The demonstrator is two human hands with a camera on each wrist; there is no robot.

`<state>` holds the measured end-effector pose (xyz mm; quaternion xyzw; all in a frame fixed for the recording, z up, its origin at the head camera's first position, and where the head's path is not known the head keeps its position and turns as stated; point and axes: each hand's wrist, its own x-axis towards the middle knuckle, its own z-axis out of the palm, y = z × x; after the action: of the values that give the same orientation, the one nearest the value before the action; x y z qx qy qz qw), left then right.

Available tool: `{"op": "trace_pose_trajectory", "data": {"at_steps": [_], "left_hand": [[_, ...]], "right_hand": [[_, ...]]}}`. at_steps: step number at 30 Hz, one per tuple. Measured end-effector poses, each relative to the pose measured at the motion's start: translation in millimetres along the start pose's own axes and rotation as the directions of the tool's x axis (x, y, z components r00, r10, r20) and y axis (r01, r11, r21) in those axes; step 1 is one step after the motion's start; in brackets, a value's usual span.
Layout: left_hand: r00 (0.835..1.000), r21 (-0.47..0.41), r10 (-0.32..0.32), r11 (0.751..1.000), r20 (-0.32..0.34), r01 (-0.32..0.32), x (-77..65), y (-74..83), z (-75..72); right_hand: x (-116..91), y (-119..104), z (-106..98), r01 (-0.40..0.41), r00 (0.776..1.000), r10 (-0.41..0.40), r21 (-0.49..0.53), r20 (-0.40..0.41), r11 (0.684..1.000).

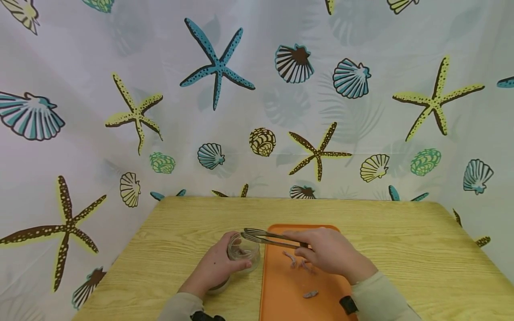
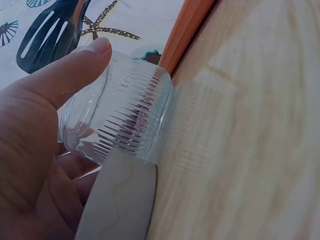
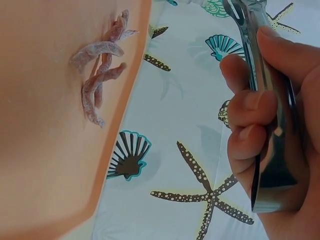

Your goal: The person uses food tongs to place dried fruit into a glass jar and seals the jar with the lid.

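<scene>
My left hand (image 1: 217,265) holds a clear ribbed glass jar (image 1: 246,256) on the table, thumb on its near side. In the left wrist view, some reddish-brown pieces (image 2: 137,120) show through the jar's (image 2: 120,105) wall. My right hand (image 1: 327,249) grips metal tongs (image 1: 273,238), fingers curled round the arms. Their slotted ends (image 2: 52,37) hang over the jar's mouth, slightly apart, with nothing seen between them. Below the right hand, several wrinkled, whitish-dusted dried strips (image 3: 102,65) lie on an orange tray (image 1: 289,303); one short strip (image 1: 310,294) lies nearer me.
The wooden table (image 1: 192,223) runs back to a hanging cloth (image 1: 257,111) printed with shells and starfish. A pale, rounded object (image 2: 120,195) stands beside the jar, partly hidden under my left wrist. The tray's raised rim (image 1: 263,290) is just right of the jar.
</scene>
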<state>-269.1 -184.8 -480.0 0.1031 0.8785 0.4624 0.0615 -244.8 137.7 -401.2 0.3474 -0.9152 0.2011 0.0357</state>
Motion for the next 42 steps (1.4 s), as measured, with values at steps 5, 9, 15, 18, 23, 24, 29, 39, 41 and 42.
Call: {"op": "trace_pose_trajectory", "data": {"at_steps": [5, 9, 15, 18, 23, 24, 29, 39, 41, 42], "left_hand": [[1.000, 0.006, -0.012, 1.000, -0.003, 0.012, 0.1, 0.4, -0.5], [1.000, 0.011, -0.010, 1.000, -0.005, 0.010, 0.2, 1.1, -0.7], [1.000, 0.010, -0.003, 1.000, -0.010, 0.003, -0.6, 2.6, 0.6], [1.000, 0.006, -0.004, 1.000, -0.010, 0.004, -0.6, 3.2, 1.7], [1.000, 0.000, -0.007, 1.000, -0.004, 0.007, 0.1, 2.9, 2.3], [1.000, 0.000, -0.008, 1.000, -0.003, 0.008, 0.2, 2.8, 2.0], [1.000, 0.007, -0.010, 1.000, -0.010, 0.010, 0.5, 3.1, -0.9], [1.000, 0.013, 0.000, 1.000, -0.010, 0.000, 1.1, -0.4, -0.5], [1.000, 0.014, 0.001, 1.000, -0.011, 0.000, 1.0, -0.3, -0.3], [1.000, 0.017, 0.002, 1.000, -0.011, -0.001, 0.9, 0.0, -0.4]], "right_hand": [[-4.0, 4.7, 0.2, -0.013, 1.000, 0.013, -0.020, 0.003, 1.000], [-8.4, 10.2, 0.1, -0.026, 1.000, 0.026, -0.020, 0.006, 0.999], [-17.9, 15.5, -1.3, -0.051, 0.998, 0.051, 0.004, 0.023, 0.999], [-22.4, 18.1, -1.4, -0.062, 0.998, 0.062, 0.001, 0.021, 0.998], [-30.1, 25.2, 0.5, -0.074, 0.997, 0.073, 0.003, 0.022, 0.997], [-31.6, 26.7, 0.9, -0.078, 0.997, 0.077, 0.011, 0.028, 0.997], [-36.4, 34.4, 1.4, -0.103, 0.994, 0.102, 0.031, 0.042, 0.994], [-46.9, 43.9, -1.5, -0.161, 0.985, 0.158, 0.033, 0.076, 0.986], [-49.3, 45.3, -1.7, -0.169, 0.983, 0.166, 0.032, 0.083, 0.985], [-50.3, 45.8, -1.8, -0.173, 0.982, 0.170, 0.033, 0.087, 0.984]]}}
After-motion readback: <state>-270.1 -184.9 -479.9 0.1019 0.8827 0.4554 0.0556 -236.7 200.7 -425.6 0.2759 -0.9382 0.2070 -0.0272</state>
